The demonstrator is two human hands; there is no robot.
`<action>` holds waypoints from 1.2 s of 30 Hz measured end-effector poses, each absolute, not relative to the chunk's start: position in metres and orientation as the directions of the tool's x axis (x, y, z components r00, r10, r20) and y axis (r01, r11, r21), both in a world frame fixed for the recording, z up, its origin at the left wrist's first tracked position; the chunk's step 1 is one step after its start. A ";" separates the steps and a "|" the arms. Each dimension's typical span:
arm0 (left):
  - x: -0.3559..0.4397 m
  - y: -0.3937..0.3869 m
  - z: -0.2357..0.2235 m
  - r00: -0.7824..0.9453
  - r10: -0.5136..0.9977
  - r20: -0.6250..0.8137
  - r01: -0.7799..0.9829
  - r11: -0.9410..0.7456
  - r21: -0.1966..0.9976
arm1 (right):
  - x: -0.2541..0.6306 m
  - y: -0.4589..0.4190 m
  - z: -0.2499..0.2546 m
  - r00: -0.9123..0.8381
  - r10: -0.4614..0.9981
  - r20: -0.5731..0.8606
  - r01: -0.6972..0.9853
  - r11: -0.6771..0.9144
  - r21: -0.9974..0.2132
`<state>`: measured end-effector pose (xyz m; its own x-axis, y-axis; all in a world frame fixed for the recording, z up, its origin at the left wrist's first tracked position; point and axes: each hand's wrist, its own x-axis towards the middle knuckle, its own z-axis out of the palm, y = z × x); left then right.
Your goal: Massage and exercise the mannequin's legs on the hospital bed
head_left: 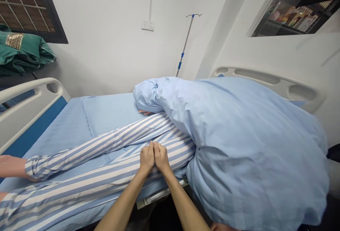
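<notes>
My left hand (147, 158) and my right hand (161, 156) are both closed into fists, side by side with the thumbs up and touching. Nothing shows in either one. They are over the near thigh of blue-and-white striped trousers (95, 171), worn by a figure lying on the bed; whether they rest on the cloth I cannot tell. A light blue quilt (233, 128) is heaped over the figure's upper body, to the right of my hands. Some fingers (145, 112) stick out from under the quilt's far edge. A bare foot (12, 166) shows at the left.
The bed has a blue sheet (111, 109), a pale footboard (32, 107) at left and a headboard (265, 77) at right. An IV pole (186, 43) stands behind it by the wall. Folded green cloth (23, 54) lies at far left.
</notes>
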<state>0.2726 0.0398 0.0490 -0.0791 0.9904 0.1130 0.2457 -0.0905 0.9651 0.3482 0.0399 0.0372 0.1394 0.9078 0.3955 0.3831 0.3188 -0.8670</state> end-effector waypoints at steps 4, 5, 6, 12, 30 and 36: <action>0.284 0.043 0.066 -0.071 0.993 0.089 -0.021 -0.091 0.996 | 0.352 0.043 0.041 0.226 0.904 0.364 0.285 0.296 -0.912; 0.287 0.044 0.068 -0.068 0.992 0.103 -0.060 -0.107 0.992 | 0.353 0.043 0.041 0.231 0.905 0.356 0.260 0.295 -0.919; 0.289 0.046 0.069 -0.071 0.991 0.113 -0.086 -0.119 0.989 | 0.354 0.043 0.042 0.235 0.907 0.349 0.240 0.293 -0.925; 0.294 0.048 0.049 -0.161 0.976 0.145 0.158 -0.119 0.980 | 0.355 0.042 0.040 0.277 0.899 0.338 0.229 0.279 -0.932; 0.297 0.046 0.042 -0.094 0.967 0.238 0.357 -0.191 0.914 | 0.377 0.054 0.053 0.041 0.943 0.330 0.254 0.309 -0.916; 0.299 0.050 0.047 -0.125 0.985 0.122 0.184 -0.098 0.978 | 0.377 0.057 0.042 0.096 0.922 0.376 0.298 0.334 -0.894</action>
<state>0.2994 0.0499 0.0466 -0.1247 0.9846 0.1224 0.1845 -0.0982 0.9779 0.3774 0.0565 0.0418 0.0958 0.9215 0.3763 0.2975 0.3342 -0.8943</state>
